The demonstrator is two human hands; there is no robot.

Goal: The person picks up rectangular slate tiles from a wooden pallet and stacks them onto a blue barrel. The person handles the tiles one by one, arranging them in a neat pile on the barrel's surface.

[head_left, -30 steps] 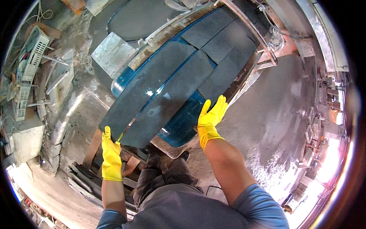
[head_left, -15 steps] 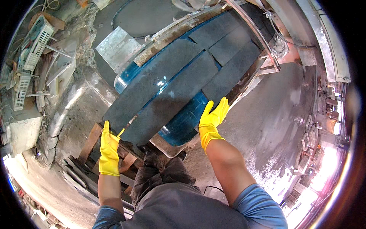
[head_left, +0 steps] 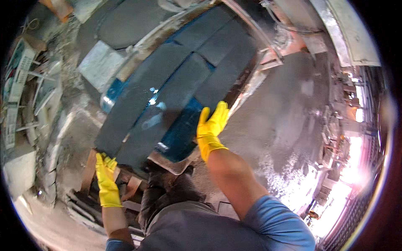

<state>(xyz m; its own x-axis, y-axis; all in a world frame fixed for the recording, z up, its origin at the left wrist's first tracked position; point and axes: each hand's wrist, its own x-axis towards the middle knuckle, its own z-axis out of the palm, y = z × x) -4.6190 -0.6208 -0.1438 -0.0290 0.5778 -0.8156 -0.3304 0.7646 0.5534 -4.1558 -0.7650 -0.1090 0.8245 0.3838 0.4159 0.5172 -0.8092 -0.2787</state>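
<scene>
Long, flat dark grey slabs (head_left: 184, 81) lie side by side over a blue, wet-looking bed. Below the slabs' near right end, the bed's blue surface (head_left: 178, 136) shows bare. My right hand (head_left: 212, 129), in a yellow rubber glove, is at the right edge of that blue part. Its fingers are stretched out; whether it presses on the slab's end is hard to tell. At the near left end of the slabs is my left hand (head_left: 107, 179), gloved alike, with loosely bent fingers slightly apart. Nothing shows in either hand.
A pale square board (head_left: 99, 65) lies beyond the bed's left edge. Metal bars (head_left: 257, 31) cross its far right end. Pieces of wood (head_left: 130, 187) stand by my left hand. White crates (head_left: 19, 79) are at the far left. Wet grey floor (head_left: 284, 108) stretches to the right.
The view has shifted, moving the slabs left in the picture. My left hand has drawn back from the slabs' near end and its fingers have bent. The right hand stays by the blue part.
</scene>
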